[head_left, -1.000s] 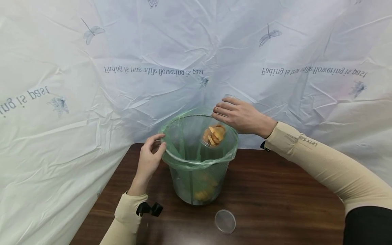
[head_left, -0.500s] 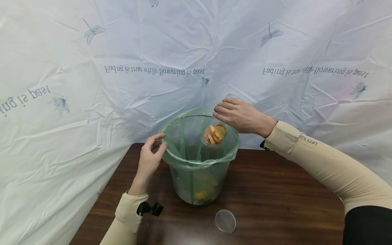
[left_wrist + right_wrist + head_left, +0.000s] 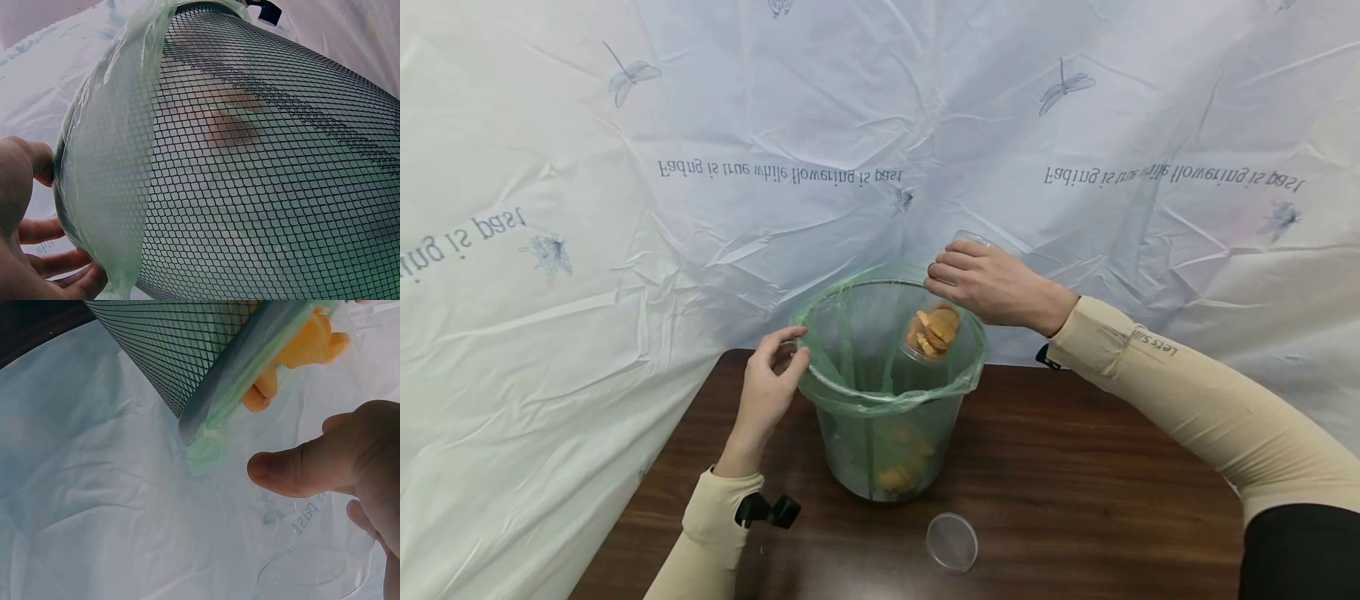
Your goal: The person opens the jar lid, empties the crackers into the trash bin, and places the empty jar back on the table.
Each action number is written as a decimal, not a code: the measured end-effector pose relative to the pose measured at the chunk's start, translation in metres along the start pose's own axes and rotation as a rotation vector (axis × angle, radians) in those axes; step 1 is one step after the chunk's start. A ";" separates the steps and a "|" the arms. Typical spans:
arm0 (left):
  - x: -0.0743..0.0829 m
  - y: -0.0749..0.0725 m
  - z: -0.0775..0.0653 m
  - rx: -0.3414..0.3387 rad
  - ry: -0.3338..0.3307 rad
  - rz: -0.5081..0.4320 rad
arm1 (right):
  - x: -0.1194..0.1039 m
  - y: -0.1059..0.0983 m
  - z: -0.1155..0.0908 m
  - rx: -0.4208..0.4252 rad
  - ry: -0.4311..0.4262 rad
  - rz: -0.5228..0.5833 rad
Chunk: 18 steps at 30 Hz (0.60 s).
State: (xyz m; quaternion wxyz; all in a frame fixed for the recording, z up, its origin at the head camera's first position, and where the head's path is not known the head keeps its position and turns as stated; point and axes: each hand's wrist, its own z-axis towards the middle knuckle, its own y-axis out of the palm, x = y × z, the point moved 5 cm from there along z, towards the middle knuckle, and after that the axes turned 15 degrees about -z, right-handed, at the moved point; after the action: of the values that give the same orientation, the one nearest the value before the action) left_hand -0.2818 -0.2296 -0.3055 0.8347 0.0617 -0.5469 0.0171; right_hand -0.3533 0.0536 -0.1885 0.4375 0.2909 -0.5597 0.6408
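Observation:
A mesh wastebasket (image 3: 842,454) lined with a green plastic bag (image 3: 887,404) stands on the table. My left hand (image 3: 771,375) grips its rim at the left, thumb and fingers on the bag's folded edge; in the left wrist view this hand (image 3: 37,231) is at the left border. Over the opening, my right hand (image 3: 992,283) holds a clear plastic jar (image 3: 917,354), tilted mouth down. Orange slices (image 3: 936,329), perhaps dried fruit, are bunched near its mouth. In the right wrist view the jar's round base (image 3: 312,575) shows below the thumb. More orange pieces (image 3: 898,475) show through the basket's lower wall.
A clear round lid (image 3: 952,542) lies on the dark wooden table (image 3: 1075,483) in front of the basket. Behind, a pale printed sheet (image 3: 850,100) hangs close to the basket and the right hand. A black wrist device (image 3: 767,510) sits on the left forearm.
My right hand and the jar have shifted slightly to the right, and the orange slices show a little farther right with them. My left hand stays on the rim.

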 end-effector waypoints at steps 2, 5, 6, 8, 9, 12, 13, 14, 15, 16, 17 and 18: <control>0.000 0.000 0.000 -0.001 -0.001 -0.001 | 0.000 0.000 0.000 0.010 -0.002 0.001; 0.000 0.000 0.000 -0.001 -0.003 0.001 | -0.001 0.000 0.000 0.023 -0.004 0.007; 0.001 0.000 0.000 -0.001 -0.003 0.001 | -0.001 0.000 0.000 0.026 -0.005 0.008; 0.001 0.000 0.000 -0.001 -0.001 0.000 | -0.001 0.000 0.000 0.031 -0.007 0.009; 0.001 0.000 0.000 -0.002 0.000 0.000 | -0.002 0.001 0.000 0.033 -0.008 0.008; 0.001 0.000 0.000 -0.003 0.003 0.002 | -0.003 0.002 0.001 0.031 -0.020 -0.001; 0.000 0.000 0.000 -0.004 0.005 0.002 | -0.003 0.002 0.001 0.030 -0.026 -0.004; 0.000 0.000 0.000 -0.004 0.005 0.004 | -0.004 0.003 0.002 0.028 -0.033 -0.008; 0.000 0.000 0.000 -0.006 0.005 0.003 | -0.004 0.003 0.003 0.028 -0.039 -0.013; 0.000 0.000 0.000 -0.006 0.006 0.003 | -0.005 0.003 0.003 0.030 -0.044 -0.018; 0.000 0.000 0.000 -0.006 0.007 0.002 | -0.006 0.003 0.004 0.036 -0.048 -0.024; 0.000 0.000 0.000 -0.007 0.008 0.000 | -0.006 0.003 0.005 0.047 -0.050 -0.033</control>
State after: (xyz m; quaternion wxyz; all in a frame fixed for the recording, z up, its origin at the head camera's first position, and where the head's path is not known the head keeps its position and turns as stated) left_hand -0.2820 -0.2294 -0.3055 0.8371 0.0588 -0.5436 0.0153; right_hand -0.3534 0.0473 -0.1941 0.4271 0.3263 -0.5503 0.6389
